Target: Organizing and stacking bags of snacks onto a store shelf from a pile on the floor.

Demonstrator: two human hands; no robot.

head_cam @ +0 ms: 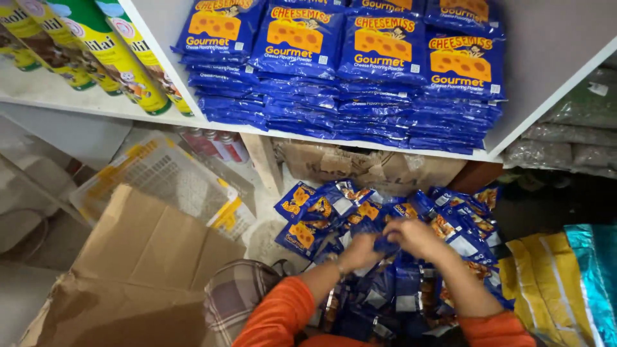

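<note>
Both forearms, in orange sleeves, reach forward and meet over a heap of blue packets (pixel 385 257) on the floor below a white shelf (pixel 385 144). The left hand (pixel 358 250) and right hand (pixel 416 239) are curled close together, fingers closed on a single blue packet (pixel 385 245) held between them just above the pile. Neat stacks of the same packets (pixel 360 71) fill the shelf above. Yellow-and-green spray cans (pixel 109 51) stand at upper left; a cardboard box (pixel 141 257) and a plastic basket (pixel 160 177) lie to the left.

Blue-and-orange packets (pixel 385 244); plaid trousers (pixel 234 299)
</note>
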